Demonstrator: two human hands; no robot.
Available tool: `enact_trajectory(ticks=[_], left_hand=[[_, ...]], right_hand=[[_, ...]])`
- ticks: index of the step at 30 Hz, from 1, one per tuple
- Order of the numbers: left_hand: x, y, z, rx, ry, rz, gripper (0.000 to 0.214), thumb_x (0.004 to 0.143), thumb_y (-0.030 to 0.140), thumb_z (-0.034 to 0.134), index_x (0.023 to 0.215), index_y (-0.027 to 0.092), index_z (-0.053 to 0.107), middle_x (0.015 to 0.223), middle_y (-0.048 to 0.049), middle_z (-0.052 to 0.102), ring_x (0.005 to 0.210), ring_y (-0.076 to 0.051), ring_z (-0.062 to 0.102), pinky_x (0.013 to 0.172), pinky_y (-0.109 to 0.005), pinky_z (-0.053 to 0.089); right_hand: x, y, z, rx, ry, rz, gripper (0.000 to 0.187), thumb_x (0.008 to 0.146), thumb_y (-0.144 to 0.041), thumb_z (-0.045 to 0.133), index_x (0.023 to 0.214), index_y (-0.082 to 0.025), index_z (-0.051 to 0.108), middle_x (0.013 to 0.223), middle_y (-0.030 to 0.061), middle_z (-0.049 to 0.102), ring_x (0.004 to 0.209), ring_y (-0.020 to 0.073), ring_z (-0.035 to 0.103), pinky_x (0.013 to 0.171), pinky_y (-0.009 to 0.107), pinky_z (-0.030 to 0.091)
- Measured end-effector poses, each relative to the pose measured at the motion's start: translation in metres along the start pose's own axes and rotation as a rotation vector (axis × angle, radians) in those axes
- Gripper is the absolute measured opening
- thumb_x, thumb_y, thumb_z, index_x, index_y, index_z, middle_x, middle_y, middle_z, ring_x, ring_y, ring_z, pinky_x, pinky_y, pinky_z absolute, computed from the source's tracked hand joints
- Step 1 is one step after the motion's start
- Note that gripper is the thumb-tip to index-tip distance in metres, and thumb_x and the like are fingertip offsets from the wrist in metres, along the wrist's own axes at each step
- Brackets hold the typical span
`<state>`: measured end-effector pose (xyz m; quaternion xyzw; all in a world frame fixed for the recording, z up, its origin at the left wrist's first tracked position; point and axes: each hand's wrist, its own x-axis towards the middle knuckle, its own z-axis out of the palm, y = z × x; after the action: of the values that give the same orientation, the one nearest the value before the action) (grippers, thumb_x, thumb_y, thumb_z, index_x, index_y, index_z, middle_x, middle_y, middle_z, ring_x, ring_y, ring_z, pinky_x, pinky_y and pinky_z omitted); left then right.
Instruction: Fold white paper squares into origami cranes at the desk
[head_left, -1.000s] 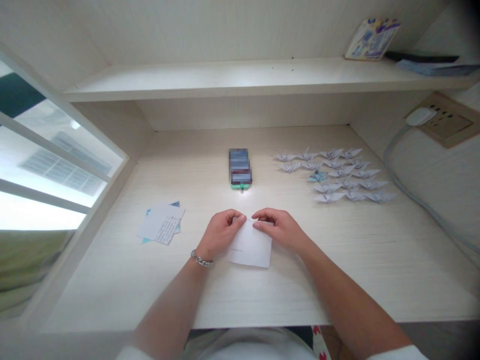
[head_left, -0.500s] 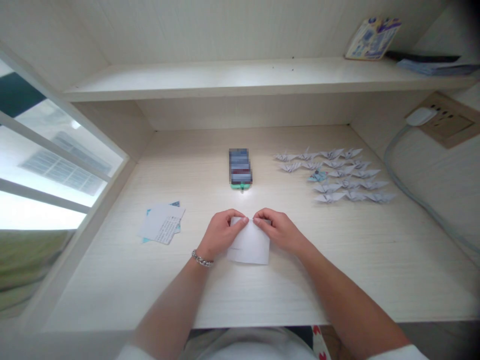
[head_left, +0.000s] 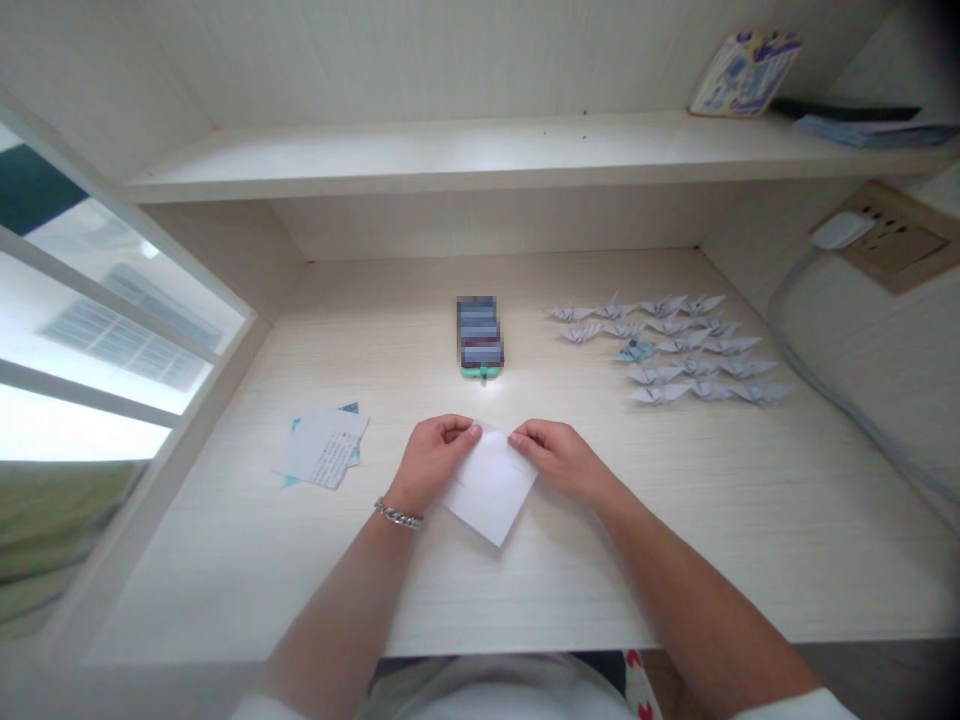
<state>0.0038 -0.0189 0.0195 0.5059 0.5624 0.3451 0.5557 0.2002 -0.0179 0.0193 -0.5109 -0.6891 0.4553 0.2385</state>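
Observation:
A square sheet of white paper [head_left: 491,490] is held just above or on the desk, turned so that one corner points toward me. My left hand [head_left: 441,460] pinches its upper left edge between thumb and fingers, and a chain bracelet circles that wrist. At the upper right edge, my right hand [head_left: 553,455] is closed on the sheet with thumb and index finger. The fingertips cover parts of the paper's far edges.
Loose paper sheets [head_left: 322,445], one with writing, lie at the left. A pixelated phone [head_left: 480,335] lies beyond my hands. Rows of folded paper cranes [head_left: 675,365] fill the right. A cable [head_left: 832,400] runs from the wall socket [head_left: 892,240]. A shelf [head_left: 450,180] overhangs the back.
The paper has rotated from edge-on to corner-on toward me. My left hand has shifted slightly left along it; my right hand has stayed nearly in place.

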Motion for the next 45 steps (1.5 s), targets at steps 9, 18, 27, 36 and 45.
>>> enact_trajectory(ticks=[9,18,27,36,45], left_hand=[[-0.009,0.009,0.004,0.266,-0.055,0.133,0.027,0.074,0.038,0.052,0.075,0.016,0.068,0.072,-0.0047,0.068,0.064,-0.016,0.058,0.054,-0.023,0.041],[-0.017,0.014,0.010,0.582,-0.130,0.249,0.026,0.077,0.034,0.047,0.075,0.020,0.069,0.066,-0.0030,0.067,0.059,-0.016,0.056,0.054,-0.024,0.037],[-0.019,0.015,0.013,0.663,-0.187,0.290,0.028,0.080,0.032,0.043,0.079,0.020,0.068,0.073,-0.0046,0.067,0.064,-0.017,0.057,0.056,-0.024,0.036],[-0.019,0.014,0.013,0.788,-0.240,0.331,0.026,0.081,0.029,0.042,0.079,0.019,0.066,0.073,-0.0048,0.067,0.064,-0.016,0.057,0.057,-0.023,0.036],[-0.019,0.016,0.013,0.765,-0.191,0.393,0.024,0.082,0.026,0.043,0.078,0.018,0.065,0.074,-0.0028,0.066,0.068,-0.014,0.056,0.061,-0.022,0.037]], right_hand=[[-0.001,-0.004,-0.006,0.084,0.025,-0.034,0.019,0.078,-0.031,0.052,0.083,-0.017,0.065,0.078,0.0033,0.067,0.071,0.0154,0.059,0.061,0.025,0.044],[-0.006,-0.015,0.006,-0.149,0.010,-0.153,0.016,0.077,-0.021,0.051,0.080,-0.020,0.067,0.074,0.0024,0.067,0.065,0.0146,0.059,0.061,0.025,0.042],[-0.008,-0.017,0.004,-0.265,-0.028,-0.188,0.019,0.077,-0.017,0.048,0.078,-0.020,0.067,0.071,0.0020,0.067,0.062,0.0143,0.057,0.058,0.024,0.039],[-0.010,-0.019,0.003,-0.404,-0.089,-0.201,0.021,0.078,-0.018,0.047,0.078,-0.019,0.068,0.071,0.0028,0.068,0.061,0.0134,0.058,0.058,0.023,0.037],[-0.009,-0.019,0.006,-0.317,0.008,-0.153,0.018,0.076,-0.019,0.049,0.076,-0.018,0.067,0.068,0.0017,0.066,0.061,0.0121,0.056,0.058,0.022,0.036]])
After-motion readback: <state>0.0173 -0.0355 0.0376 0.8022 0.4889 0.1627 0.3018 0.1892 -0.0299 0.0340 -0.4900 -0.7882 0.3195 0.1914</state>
